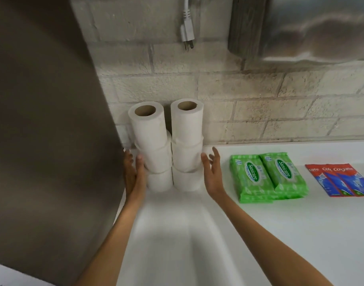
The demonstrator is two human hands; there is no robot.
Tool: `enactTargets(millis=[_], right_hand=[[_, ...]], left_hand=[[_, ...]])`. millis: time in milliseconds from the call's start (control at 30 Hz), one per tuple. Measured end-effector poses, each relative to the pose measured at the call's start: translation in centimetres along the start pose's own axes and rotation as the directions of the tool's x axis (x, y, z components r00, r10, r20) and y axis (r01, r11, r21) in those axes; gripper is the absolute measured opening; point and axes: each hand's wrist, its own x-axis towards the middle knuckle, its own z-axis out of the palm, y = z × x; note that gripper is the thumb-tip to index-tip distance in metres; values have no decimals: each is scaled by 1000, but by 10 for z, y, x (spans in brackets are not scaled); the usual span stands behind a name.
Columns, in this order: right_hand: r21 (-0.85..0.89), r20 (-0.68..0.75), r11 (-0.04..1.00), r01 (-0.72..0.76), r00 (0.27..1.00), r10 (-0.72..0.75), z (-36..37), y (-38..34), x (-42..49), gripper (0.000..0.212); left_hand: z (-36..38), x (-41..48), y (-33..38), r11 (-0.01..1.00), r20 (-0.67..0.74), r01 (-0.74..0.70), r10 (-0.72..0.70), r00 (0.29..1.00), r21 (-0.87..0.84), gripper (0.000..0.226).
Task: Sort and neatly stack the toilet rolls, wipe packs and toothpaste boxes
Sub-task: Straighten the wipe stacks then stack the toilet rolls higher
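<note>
Two columns of toilet rolls (168, 147), three rolls high each, stand upright at about 12 o'clock from the person, backed against the brick wall (259, 100) on the white counter (280, 234), with a brushed metal panel (42, 120) close at 9 o'clock. The left hand (133, 174) lies flat against the lower left column, fingers straight and pressed together; the right hand (213, 174) stands just beside the right column with fingers straight and slightly spread, the thumb seemingly touching the middle roll, gripping nothing. Two side-by-side piles of green Sanicare wipe packs (267, 178) sit at 2 o'clock, and three Colgate toothpaste boxes (342, 180) lie side by side at 3 o'clock, well apart from the rolls. The sorting looks nearly finished, with this a squaring-up of the rolls. The risk lies in the columns themselves: the left one leans, its top roll offset from those below, so an uneven squeeze or a quick release could topple a top roll off the counter. A white plug (187, 32) dangles on the wall above
</note>
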Motion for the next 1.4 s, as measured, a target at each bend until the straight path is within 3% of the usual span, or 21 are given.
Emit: enactTargets(millis=[100,233,300,600,733,1000,1267,1400], right_hand=[[28,27,997,-73,997,72,3,25,-13,58],[29,80,996,-84,993,82,11,34,-20,58],[26,72,997,-70,995,68,14,35,-17,58],[17,98,1000,-24,995,22,11,35,-8,49],[18,109,999,-32,994,29,11,36,-8,50],[3,140,999,-51,989,50,10,35,-8,55],[-1,158,997,-75,985,74,12,35,-7,62],[-13,156,996,-88,984,89,12,34,-7,71]], left_hand=[[3,0,-28,993,44,120,-119,992,-7,54],[7,11,-56,958,164,283,-272,948,-50,92],[11,13,-64,941,197,333,-315,928,-63,101],[20,13,-63,939,235,337,-313,920,-71,101],[22,15,-64,934,249,347,-318,915,-82,84],[21,21,-70,915,273,394,-360,892,-83,102],[24,24,-69,903,253,418,-383,888,-101,69],[25,25,-68,901,242,418,-383,892,-116,65]])
